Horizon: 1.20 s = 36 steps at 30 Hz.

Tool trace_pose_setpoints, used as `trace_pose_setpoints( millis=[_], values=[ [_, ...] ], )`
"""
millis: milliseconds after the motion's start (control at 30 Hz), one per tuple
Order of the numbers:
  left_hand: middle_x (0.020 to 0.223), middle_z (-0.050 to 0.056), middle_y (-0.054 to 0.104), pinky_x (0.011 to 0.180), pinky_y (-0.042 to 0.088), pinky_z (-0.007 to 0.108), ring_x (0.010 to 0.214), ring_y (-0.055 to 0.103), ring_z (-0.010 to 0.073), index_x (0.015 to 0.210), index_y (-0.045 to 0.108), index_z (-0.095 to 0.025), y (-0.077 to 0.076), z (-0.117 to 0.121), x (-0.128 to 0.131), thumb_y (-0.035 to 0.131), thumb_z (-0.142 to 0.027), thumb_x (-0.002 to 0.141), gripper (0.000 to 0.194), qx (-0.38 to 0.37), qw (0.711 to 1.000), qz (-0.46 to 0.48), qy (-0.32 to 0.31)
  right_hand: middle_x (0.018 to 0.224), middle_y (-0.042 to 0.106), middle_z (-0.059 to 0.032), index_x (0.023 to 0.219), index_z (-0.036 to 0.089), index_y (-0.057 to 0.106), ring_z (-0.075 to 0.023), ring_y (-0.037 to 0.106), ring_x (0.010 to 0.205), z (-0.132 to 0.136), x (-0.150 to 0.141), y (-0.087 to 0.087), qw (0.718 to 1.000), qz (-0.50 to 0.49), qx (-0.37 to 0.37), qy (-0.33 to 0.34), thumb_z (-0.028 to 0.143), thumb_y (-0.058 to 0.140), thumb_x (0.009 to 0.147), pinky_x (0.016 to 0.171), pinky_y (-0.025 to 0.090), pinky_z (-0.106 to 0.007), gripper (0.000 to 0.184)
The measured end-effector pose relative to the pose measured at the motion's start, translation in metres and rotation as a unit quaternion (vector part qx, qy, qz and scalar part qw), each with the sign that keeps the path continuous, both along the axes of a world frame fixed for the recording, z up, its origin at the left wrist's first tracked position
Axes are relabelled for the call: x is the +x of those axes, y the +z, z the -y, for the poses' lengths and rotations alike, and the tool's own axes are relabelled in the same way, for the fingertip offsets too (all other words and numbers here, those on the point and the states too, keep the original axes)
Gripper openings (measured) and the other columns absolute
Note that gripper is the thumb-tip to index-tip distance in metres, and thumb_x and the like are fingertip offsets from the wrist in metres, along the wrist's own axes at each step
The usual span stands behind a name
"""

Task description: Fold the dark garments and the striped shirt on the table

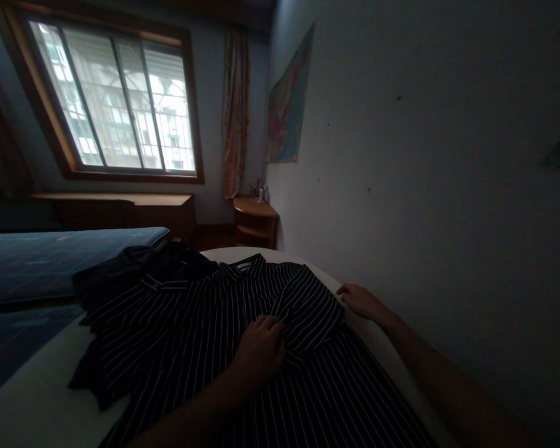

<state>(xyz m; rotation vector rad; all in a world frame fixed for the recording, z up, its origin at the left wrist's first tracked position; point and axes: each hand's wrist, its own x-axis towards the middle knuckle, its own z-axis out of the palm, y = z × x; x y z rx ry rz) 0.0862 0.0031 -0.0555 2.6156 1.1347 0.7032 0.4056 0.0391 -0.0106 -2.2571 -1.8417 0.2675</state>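
Observation:
A black short-sleeved shirt point(205, 336) with thin white stripes lies spread out, its collar pointing away from me. My left hand point(260, 348) rests on the middle of it with fingers bent into the cloth, beside the inner edge of the right-hand sleeve point(310, 305). At that sleeve's outer hem is my right hand point(361, 302), its fingers curled together at the edge of the cloth. Dim light hides the fingertips of both hands. Dark cloth point(116, 267) lies bunched beyond the shirt's left side.
Beneath the shirt is a pale rounded surface point(37, 398), close to the wall point(424, 249) on my right. A blue mattress point(65, 255) stands at the left. Farther back are a wooden corner shelf point(256, 208), a desk point(158, 200) and a barred window point(116, 106).

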Motion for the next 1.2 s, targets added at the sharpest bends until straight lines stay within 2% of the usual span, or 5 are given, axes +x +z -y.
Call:
trace_pose_setpoints(
  millis=[200, 467, 800, 1033, 1200],
  values=[
    [0.107, 0.006, 0.068, 0.097, 0.048, 0.038, 0.103, 0.06, 0.0224, 0.103, 0.065, -0.017, -0.003, -0.012, -0.004, 0.046, 0.001, 0.078, 0.037, 0.016, 0.997, 0.061, 0.036, 0.107, 0.074, -0.0083, 0.107, 0.016, 0.072, -0.0203, 0.069, 0.095, 0.028, 0.0, -0.012, 0.991, -0.09, -0.028, 0.1, 0.019, 0.055, 0.078, 0.084, 0.05, -0.028, 0.034],
    [0.109, 0.004, 0.068, 0.099, 0.046, 0.041, 0.106, 0.059, 0.0237, 0.099, 0.066, -0.018, -0.01, -0.031, -0.013, 0.046, 0.006, 0.073, 0.041, -0.003, 0.985, 0.124, 0.12, 0.095, 0.072, -0.0091, 0.095, 0.018, 0.065, -0.0207, 0.066, 0.082, 0.048, -0.026, -0.026, 0.996, -0.012, 0.09, 0.003, 0.031, 0.054, 0.086, 0.071, 0.043, -0.029, 0.019],
    [0.103, 0.005, 0.068, 0.093, 0.049, 0.042, 0.101, 0.059, 0.0236, 0.093, 0.066, -0.02, -0.01, -0.034, -0.012, 0.051, -0.009, 0.086, 0.02, 0.034, 0.981, 0.17, 0.083, 0.103, 0.068, -0.0063, 0.095, 0.02, 0.067, -0.0183, 0.064, 0.094, 0.047, -0.015, -0.041, 0.98, -0.028, 0.175, 0.086, 0.013, 0.043, 0.082, 0.089, 0.043, -0.029, 0.028],
    [0.112, 0.005, 0.067, 0.101, 0.041, 0.046, 0.11, 0.057, 0.0254, 0.094, 0.068, -0.022, 0.003, -0.015, -0.009, 0.06, -0.023, 0.085, 0.013, 0.09, 0.99, 0.108, 0.014, 0.101, 0.068, -0.0071, 0.076, 0.02, 0.068, -0.0197, 0.062, 0.092, 0.045, -0.035, -0.022, 0.98, 0.054, 0.172, 0.079, 0.021, 0.05, 0.084, 0.089, 0.044, -0.031, 0.02],
    [0.102, 0.006, 0.067, 0.087, 0.048, 0.043, 0.097, 0.061, 0.0252, 0.089, 0.065, -0.019, 0.011, -0.001, -0.009, 0.065, -0.038, 0.082, 0.02, 0.052, 0.995, 0.001, -0.084, 0.11, 0.068, -0.0102, 0.104, 0.017, 0.065, -0.0232, 0.06, 0.104, 0.042, -0.054, -0.023, 0.972, 0.052, 0.179, 0.145, 0.034, 0.053, 0.089, 0.094, 0.043, -0.035, 0.026]
  ],
)
